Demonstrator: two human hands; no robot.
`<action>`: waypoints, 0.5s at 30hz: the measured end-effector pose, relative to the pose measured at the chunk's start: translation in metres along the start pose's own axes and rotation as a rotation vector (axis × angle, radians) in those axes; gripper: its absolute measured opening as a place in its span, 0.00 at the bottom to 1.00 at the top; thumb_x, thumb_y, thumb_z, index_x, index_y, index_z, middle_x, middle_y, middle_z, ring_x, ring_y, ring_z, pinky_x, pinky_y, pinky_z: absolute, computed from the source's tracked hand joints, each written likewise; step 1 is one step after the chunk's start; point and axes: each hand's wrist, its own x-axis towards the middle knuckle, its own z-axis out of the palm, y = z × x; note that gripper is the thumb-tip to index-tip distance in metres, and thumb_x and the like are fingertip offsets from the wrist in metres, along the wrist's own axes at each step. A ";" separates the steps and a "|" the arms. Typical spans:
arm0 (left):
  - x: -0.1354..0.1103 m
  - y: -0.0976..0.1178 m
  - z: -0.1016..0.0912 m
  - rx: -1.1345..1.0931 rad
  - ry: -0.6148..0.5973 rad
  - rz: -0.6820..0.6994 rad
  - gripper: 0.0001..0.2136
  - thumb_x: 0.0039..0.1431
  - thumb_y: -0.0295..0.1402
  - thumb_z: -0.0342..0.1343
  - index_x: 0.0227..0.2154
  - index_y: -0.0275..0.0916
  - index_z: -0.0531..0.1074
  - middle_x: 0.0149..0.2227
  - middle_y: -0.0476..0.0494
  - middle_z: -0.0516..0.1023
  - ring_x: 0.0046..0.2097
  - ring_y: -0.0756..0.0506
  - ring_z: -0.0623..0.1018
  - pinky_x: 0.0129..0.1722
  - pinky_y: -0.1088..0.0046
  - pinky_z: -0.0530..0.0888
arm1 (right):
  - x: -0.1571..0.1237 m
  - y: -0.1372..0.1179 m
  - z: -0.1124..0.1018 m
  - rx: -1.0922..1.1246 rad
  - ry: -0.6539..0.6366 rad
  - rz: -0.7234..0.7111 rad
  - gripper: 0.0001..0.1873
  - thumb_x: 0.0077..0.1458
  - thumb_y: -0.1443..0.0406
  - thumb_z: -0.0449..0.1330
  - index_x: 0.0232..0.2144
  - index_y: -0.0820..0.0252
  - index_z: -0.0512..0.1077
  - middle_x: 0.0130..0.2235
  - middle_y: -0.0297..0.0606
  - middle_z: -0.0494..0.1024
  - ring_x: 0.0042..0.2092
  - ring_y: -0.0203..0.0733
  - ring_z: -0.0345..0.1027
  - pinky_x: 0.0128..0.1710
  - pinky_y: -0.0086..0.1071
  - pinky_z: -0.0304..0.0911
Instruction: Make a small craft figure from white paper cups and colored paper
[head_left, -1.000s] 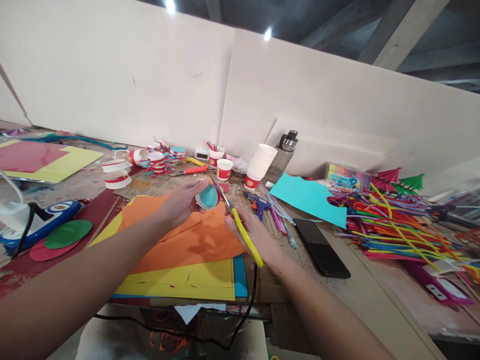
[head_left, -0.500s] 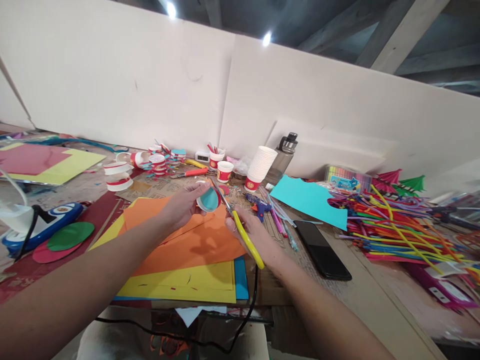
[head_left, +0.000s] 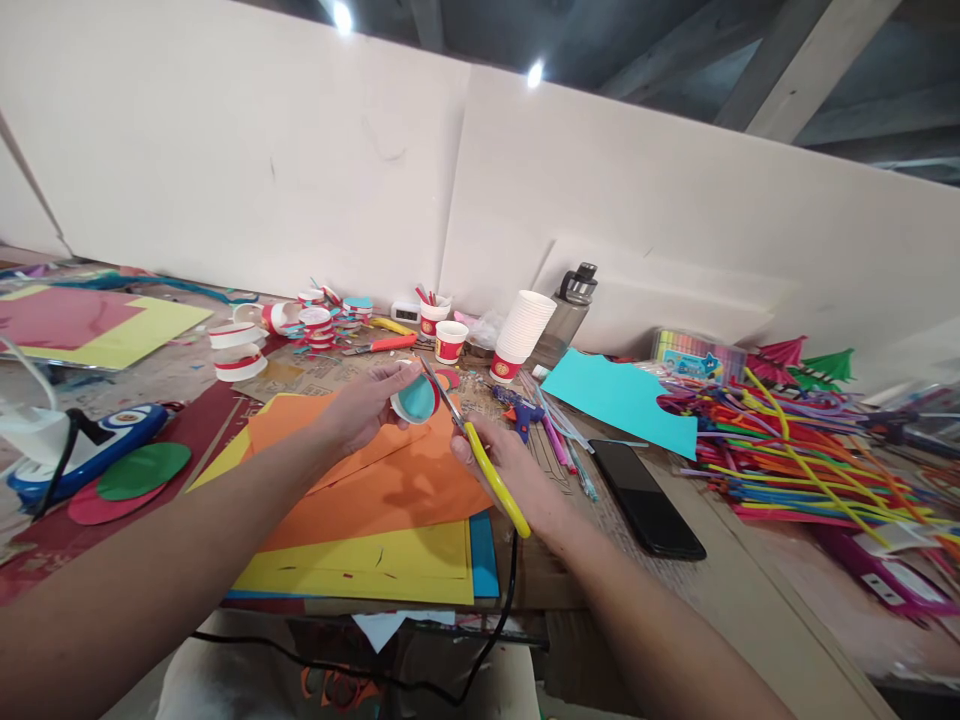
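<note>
Between the fingers of my left hand is a small cut paper cup piece, its round face covered in light blue paper with a white rim. My right hand grips yellow-handled scissors, whose blades point up and left and reach the right edge of the cup piece. Whether the blades touch it I cannot tell. Beneath both hands lie orange paper sheets on top of yellow sheets, with a strip of blue paper showing at the right.
Behind my hands stand a paper cup, a stack of cups and a bottle. To the right lie a glue gun, a phone, turquoise paper and pipe cleaners. At left is a power strip; a black cable hangs in front.
The cup piece in my left hand has turned slightly, its blue face now narrower. Both hands stay in nearly the same place, and the scissors have barely moved.
</note>
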 end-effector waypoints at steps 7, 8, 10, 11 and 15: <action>0.000 0.002 -0.002 0.031 -0.004 -0.011 0.20 0.48 0.49 0.67 0.31 0.34 0.76 0.23 0.49 0.71 0.23 0.53 0.69 0.17 0.80 0.67 | 0.001 0.001 -0.001 -0.028 0.002 0.012 0.23 0.64 0.45 0.49 0.29 0.56 0.56 0.28 0.28 0.54 0.30 0.35 0.47 0.29 0.32 0.44; 0.001 0.002 -0.003 0.038 -0.010 -0.014 0.20 0.48 0.49 0.67 0.31 0.34 0.76 0.23 0.49 0.71 0.23 0.53 0.69 0.17 0.80 0.66 | 0.001 0.000 -0.001 -0.033 0.001 0.012 0.23 0.64 0.45 0.49 0.28 0.56 0.56 0.28 0.28 0.55 0.30 0.35 0.48 0.29 0.32 0.44; 0.001 0.002 -0.005 0.053 -0.025 -0.019 0.20 0.49 0.49 0.67 0.30 0.35 0.75 0.24 0.48 0.71 0.23 0.53 0.70 0.17 0.80 0.66 | 0.001 -0.001 -0.001 -0.037 -0.005 0.012 0.24 0.64 0.45 0.49 0.28 0.56 0.56 0.28 0.28 0.55 0.30 0.35 0.48 0.29 0.32 0.44; 0.002 0.002 -0.006 0.060 -0.031 -0.021 0.20 0.49 0.49 0.67 0.30 0.35 0.75 0.24 0.48 0.72 0.23 0.53 0.70 0.17 0.80 0.66 | 0.001 -0.001 -0.001 -0.038 -0.009 0.012 0.24 0.64 0.45 0.49 0.28 0.56 0.56 0.28 0.28 0.55 0.30 0.34 0.48 0.29 0.32 0.44; 0.002 0.001 -0.010 0.098 -0.029 -0.029 0.21 0.49 0.50 0.66 0.31 0.35 0.75 0.24 0.48 0.72 0.23 0.53 0.70 0.18 0.80 0.67 | 0.001 0.001 -0.001 -0.046 -0.013 0.004 0.23 0.64 0.46 0.50 0.28 0.56 0.56 0.28 0.28 0.55 0.30 0.34 0.48 0.30 0.32 0.45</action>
